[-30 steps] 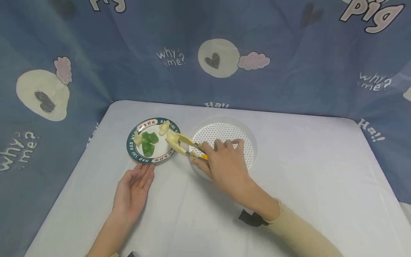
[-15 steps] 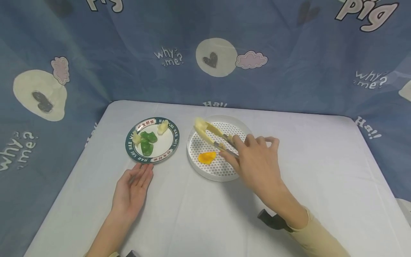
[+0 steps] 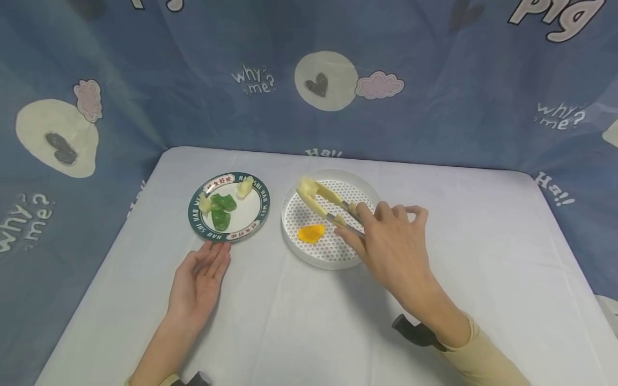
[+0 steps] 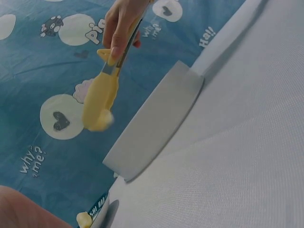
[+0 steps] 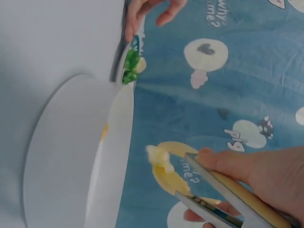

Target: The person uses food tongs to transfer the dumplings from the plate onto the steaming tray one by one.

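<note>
Yellow-tipped tongs (image 3: 315, 205) are gripped by my right hand (image 3: 398, 249) above the round white perforated tray (image 3: 321, 262). A pale yellowish piece (image 5: 160, 156) is between the tong tips in the right wrist view, over the tray's rim. An orange piece (image 3: 311, 234) lies on the tray. On the green-rimmed plate (image 3: 264, 206) are green pieces (image 3: 220, 219) and pale pieces (image 3: 244, 187). My left hand (image 3: 197, 292), palm partly up with fingers extended, touches the plate's near edge with its fingertips.
A white cloth (image 3: 289, 332) covers the table. Blue printed fabric (image 3: 425, 96) hangs behind and beside it. Dark straps with devices are on both wrists; the right one (image 3: 415, 332) sits over the cloth.
The tongs, with the pale piece, moved right from the plate to above the tray. The orange piece came into clear view. My left hand stayed at the plate's edge.
</note>
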`<state>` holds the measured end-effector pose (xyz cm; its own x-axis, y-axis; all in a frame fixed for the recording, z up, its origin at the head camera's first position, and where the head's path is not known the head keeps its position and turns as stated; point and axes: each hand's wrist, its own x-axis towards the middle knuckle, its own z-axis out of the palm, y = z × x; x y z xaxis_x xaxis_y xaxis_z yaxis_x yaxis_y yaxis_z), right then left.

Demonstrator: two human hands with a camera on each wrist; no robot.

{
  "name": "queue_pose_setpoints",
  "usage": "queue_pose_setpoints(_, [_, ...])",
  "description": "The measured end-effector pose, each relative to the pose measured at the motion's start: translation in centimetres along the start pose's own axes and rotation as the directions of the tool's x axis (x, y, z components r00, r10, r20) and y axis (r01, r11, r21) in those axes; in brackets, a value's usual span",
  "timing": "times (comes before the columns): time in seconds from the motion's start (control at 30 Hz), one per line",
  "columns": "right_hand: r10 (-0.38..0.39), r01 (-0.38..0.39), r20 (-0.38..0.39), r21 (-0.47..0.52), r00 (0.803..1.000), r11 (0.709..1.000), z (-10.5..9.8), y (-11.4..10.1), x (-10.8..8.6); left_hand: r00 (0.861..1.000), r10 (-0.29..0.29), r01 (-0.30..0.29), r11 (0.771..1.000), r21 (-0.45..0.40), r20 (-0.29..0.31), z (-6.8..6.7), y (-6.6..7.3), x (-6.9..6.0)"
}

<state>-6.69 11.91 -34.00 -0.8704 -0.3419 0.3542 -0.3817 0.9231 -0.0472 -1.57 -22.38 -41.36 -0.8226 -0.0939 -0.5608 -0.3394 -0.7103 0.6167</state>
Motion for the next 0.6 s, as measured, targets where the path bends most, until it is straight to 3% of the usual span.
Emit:
queue_pose_setpoints(0.33, [0.031,-0.032,0.058,0.013,0.998,0.999,0.2,-0.1,0.4,1.000,0.001,-0.001,1.000,-0.010,0.012,0.2,0.2,0.0])
queue_pose_setpoints(0.6, [-0.027,0.022,0.125,0.037,0.992,0.999,1.3,-2.4,0.9,1.000,0.002,-0.002,1.000,-0.022,0.012,0.0,0.0,0.1])
